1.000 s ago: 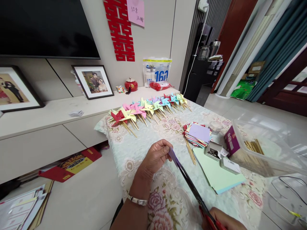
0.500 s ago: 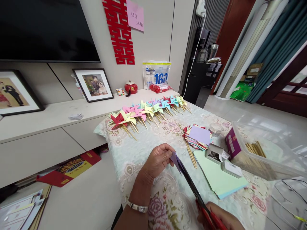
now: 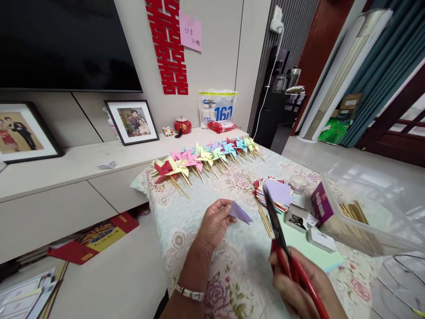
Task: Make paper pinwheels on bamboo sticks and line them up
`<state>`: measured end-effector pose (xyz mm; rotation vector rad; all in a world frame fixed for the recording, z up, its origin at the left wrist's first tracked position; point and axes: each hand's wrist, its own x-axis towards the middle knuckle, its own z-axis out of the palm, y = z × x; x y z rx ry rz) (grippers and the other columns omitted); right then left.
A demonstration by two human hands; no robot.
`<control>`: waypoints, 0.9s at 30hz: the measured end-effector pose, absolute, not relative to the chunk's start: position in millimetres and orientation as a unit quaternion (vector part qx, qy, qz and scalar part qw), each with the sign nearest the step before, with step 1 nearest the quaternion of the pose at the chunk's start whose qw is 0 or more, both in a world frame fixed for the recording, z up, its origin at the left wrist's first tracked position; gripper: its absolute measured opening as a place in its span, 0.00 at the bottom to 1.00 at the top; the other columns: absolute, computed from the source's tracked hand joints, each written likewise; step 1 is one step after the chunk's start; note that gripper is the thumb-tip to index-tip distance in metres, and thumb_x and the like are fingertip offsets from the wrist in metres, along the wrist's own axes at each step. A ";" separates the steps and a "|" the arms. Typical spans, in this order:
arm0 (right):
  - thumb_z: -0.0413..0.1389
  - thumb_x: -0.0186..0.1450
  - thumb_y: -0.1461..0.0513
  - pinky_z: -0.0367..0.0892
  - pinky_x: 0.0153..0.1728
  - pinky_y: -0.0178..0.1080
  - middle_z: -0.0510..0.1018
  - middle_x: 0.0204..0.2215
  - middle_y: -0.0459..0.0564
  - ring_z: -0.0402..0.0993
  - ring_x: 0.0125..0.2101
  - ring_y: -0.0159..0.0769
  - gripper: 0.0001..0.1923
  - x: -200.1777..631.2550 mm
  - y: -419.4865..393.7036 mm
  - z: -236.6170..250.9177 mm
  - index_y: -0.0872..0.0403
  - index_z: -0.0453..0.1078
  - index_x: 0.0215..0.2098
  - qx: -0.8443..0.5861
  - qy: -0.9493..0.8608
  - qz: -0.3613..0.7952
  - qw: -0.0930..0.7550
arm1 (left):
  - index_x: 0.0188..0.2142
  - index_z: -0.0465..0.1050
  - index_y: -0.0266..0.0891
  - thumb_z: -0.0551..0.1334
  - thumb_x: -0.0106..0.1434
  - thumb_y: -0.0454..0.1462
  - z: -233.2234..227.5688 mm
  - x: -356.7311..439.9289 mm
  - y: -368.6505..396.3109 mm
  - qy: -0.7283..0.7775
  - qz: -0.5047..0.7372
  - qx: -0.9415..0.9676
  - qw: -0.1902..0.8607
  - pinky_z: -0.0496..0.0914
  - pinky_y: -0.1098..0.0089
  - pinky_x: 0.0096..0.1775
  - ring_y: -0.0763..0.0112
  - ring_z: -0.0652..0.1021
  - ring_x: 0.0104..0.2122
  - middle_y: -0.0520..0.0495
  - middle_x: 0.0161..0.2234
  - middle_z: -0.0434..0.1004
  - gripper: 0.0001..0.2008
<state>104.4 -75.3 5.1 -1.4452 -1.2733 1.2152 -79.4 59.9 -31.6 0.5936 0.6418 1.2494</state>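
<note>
My left hand point(image 3: 217, 221) pinches a folded piece of purple paper point(image 3: 241, 212) between thumb and fingers, above the flowered tablecloth point(image 3: 195, 248). My right hand point(image 3: 299, 283) grips red-handled scissors point(image 3: 277, 221) with dark blades pointing up and away. The blades look closed and stand apart from the purple paper. Beyond them lies a stack of coloured paper squares point(image 3: 278, 192), a purple one on top, with thin wooden sticks point(image 3: 264, 219) beside it. Finished paper pinwheels point(image 3: 206, 155) on sticks lie in a row along the table's far side.
To the right are a small open box of metal pins point(image 3: 296, 219), a closed white box point(image 3: 321, 239), green paper sheets point(image 3: 314, 254) and a clear plastic bin point(image 3: 352, 235) holding sticks. A white cabinet point(image 3: 76, 170) with framed photos stands behind the table.
The scissors have come away from the purple paper, and their blades have swung upward. My left hand has turned the paper so that its folded layers point right.
</note>
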 end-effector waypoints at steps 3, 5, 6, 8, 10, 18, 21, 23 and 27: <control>0.66 0.55 0.45 0.69 0.30 0.37 0.75 0.29 0.47 0.71 0.27 0.37 0.21 93.6 -31.3 15.9 0.51 0.70 0.36 -0.605 -0.515 0.372 0.480 | 0.32 0.75 0.34 0.79 0.39 0.37 -31.0 -79.0 61.3 0.313 0.590 0.236 0.706 0.71 0.73 0.29 0.75 0.76 0.25 0.51 0.26 0.77 0.21; 0.66 0.55 0.46 0.71 0.39 0.42 0.79 0.37 0.51 0.76 0.35 0.43 0.22 86.5 -2.2 20.3 0.51 0.70 0.38 -0.613 -0.530 0.334 0.481 | 0.33 0.75 0.34 0.79 0.38 0.36 -31.2 -79.2 62.5 0.322 0.603 0.223 0.695 0.71 0.73 0.30 0.74 0.76 0.27 0.51 0.27 0.78 0.23; 0.65 0.56 0.47 0.71 0.40 0.44 0.80 0.38 0.53 0.76 0.36 0.44 0.21 83.1 10.3 20.6 0.51 0.70 0.38 -0.623 -0.540 0.309 0.474 | 0.33 0.74 0.34 0.79 0.38 0.35 -31.7 -79.4 63.2 0.325 0.610 0.217 0.689 0.71 0.73 0.30 0.74 0.76 0.27 0.50 0.28 0.78 0.23; 0.65 0.56 0.47 0.70 0.40 0.46 0.81 0.36 0.53 0.77 0.35 0.45 0.20 76.4 29.3 16.6 0.52 0.70 0.36 -0.633 -0.556 0.281 0.459 | 0.34 0.74 0.35 0.79 0.38 0.36 -33.6 -79.8 65.0 0.331 0.619 0.209 0.681 0.71 0.73 0.30 0.74 0.76 0.28 0.50 0.30 0.78 0.23; 0.65 0.55 0.47 0.70 0.37 0.45 0.81 0.33 0.52 0.77 0.33 0.45 0.20 70.1 39.5 8.1 0.52 0.70 0.35 -0.625 -0.549 0.292 0.471 | 0.35 0.74 0.35 0.78 0.39 0.36 -36.3 -80.0 66.3 0.340 0.618 0.210 0.677 0.69 0.74 0.28 0.74 0.76 0.28 0.50 0.30 0.78 0.23; 0.71 0.48 0.52 0.60 0.18 0.32 0.72 0.20 0.40 0.65 0.18 0.30 0.22 66.6 40.3 -12.5 0.53 0.68 0.33 -0.542 -0.421 0.424 0.591 | 0.35 0.77 0.34 0.77 0.45 0.37 -36.3 -81.7 62.2 0.321 0.583 0.228 0.711 0.65 0.75 0.25 0.74 0.74 0.27 0.48 0.31 0.78 0.19; 0.71 0.49 0.55 0.54 0.15 0.30 0.67 0.15 0.36 0.58 0.13 0.26 0.22 72.3 41.4 -12.8 0.53 0.68 0.35 -0.479 -0.354 0.510 0.621 | 0.37 0.79 0.33 0.73 0.53 0.46 -33.2 -84.8 60.9 0.295 0.587 0.197 0.728 0.67 0.73 0.25 0.70 0.75 0.31 0.44 0.35 0.78 0.20; 0.71 0.50 0.57 0.54 0.16 0.30 0.64 0.14 0.34 0.56 0.13 0.24 0.19 73.8 40.9 -14.1 0.54 0.68 0.33 -0.404 -0.326 0.572 0.635 | 0.40 0.80 0.33 0.72 0.54 0.46 -31.4 -84.8 59.6 0.279 0.583 0.210 0.733 0.68 0.71 0.28 0.68 0.76 0.33 0.43 0.37 0.79 0.20; 0.69 0.56 0.59 0.51 0.16 0.28 0.59 0.13 0.34 0.48 0.14 0.20 0.16 67.6 34.5 -19.5 0.54 0.65 0.27 -0.282 -0.299 0.684 0.603 | 0.43 0.81 0.36 0.75 0.50 0.38 -26.4 -79.8 53.9 0.253 0.554 0.292 0.737 0.69 0.70 0.32 0.69 0.75 0.32 0.42 0.39 0.81 0.20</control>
